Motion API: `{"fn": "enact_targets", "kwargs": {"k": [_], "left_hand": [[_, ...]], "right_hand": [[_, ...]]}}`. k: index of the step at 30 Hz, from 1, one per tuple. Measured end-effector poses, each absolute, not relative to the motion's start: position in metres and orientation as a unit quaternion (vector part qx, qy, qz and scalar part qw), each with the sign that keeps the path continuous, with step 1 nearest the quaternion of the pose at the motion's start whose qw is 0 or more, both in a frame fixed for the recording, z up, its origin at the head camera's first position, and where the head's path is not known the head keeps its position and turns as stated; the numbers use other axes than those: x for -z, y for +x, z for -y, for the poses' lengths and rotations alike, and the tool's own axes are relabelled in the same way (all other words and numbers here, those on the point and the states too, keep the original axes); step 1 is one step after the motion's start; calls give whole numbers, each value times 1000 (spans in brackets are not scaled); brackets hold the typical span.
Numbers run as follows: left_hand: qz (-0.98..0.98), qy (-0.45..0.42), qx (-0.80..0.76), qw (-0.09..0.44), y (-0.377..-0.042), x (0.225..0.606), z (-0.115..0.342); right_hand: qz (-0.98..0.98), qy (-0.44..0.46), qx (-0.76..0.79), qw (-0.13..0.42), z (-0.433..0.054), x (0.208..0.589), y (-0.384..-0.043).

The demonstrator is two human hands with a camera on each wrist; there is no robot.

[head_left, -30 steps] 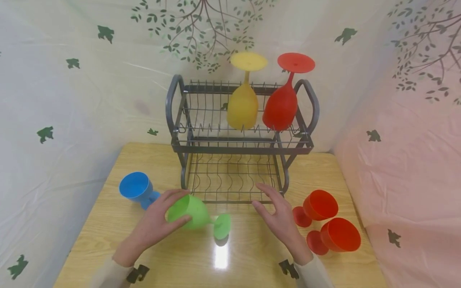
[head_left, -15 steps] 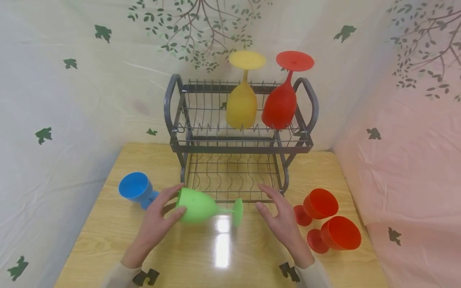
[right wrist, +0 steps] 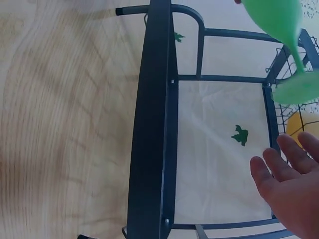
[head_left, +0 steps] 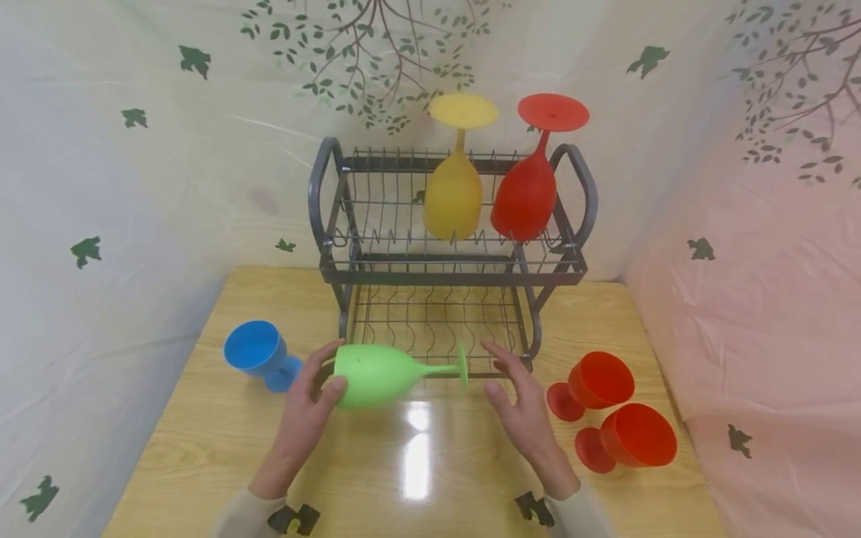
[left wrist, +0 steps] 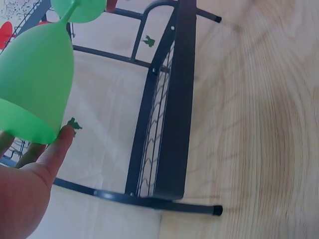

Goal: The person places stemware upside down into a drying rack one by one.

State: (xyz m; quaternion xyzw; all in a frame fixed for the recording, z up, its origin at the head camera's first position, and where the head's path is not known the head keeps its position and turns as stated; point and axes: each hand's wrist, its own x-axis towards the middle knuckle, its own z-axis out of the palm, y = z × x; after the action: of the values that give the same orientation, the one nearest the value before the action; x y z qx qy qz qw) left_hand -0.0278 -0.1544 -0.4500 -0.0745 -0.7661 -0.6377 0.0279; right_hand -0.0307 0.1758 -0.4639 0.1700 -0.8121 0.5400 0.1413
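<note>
A green plastic wine glass [head_left: 377,375] lies sideways in the air before the rack, its stem and foot pointing right. My left hand [head_left: 306,407] holds it by the bowl's rim, thumb in front and fingers behind; the left wrist view shows the same green bowl [left wrist: 37,74] at the fingertips. To the right, my right hand [head_left: 525,411] has its fingers loosely spread beside the glass's foot, apart from it. In the right wrist view the green foot [right wrist: 299,88] hangs above the fingers of the right hand [right wrist: 294,184], with a gap between.
A dark two-tier dish rack [head_left: 451,278] stands at the back. Its top tier bears an upside-down yellow glass [head_left: 453,200] and red glass [head_left: 526,196]. A blue cup [head_left: 254,350] lies tilted at left, two red cups [head_left: 601,381] at right, on the wooden table [head_left: 350,478].
My left hand has lifted the green glass from the table and moved it right and away from me, turning it level. The right hand stays almost in place.
</note>
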Motion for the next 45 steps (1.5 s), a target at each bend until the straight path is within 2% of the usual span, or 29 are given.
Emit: {"fn": "enact_targets", "kwargs": {"k": [15, 22, 31, 45], "left_hand": [[719, -57, 691, 51, -27, 449, 126], [735, -46, 673, 63, -26, 450, 116], [708, -55, 700, 74, -25, 455, 103], [654, -74, 748, 82, -23, 462, 91]], "right_hand": [[791, 144, -583, 119, -157, 470, -25], [736, 111, -661, 96, -144, 467, -25], [716, 92, -689, 62, -131, 461, -24], [707, 102, -696, 70, -115, 452, -25]]}}
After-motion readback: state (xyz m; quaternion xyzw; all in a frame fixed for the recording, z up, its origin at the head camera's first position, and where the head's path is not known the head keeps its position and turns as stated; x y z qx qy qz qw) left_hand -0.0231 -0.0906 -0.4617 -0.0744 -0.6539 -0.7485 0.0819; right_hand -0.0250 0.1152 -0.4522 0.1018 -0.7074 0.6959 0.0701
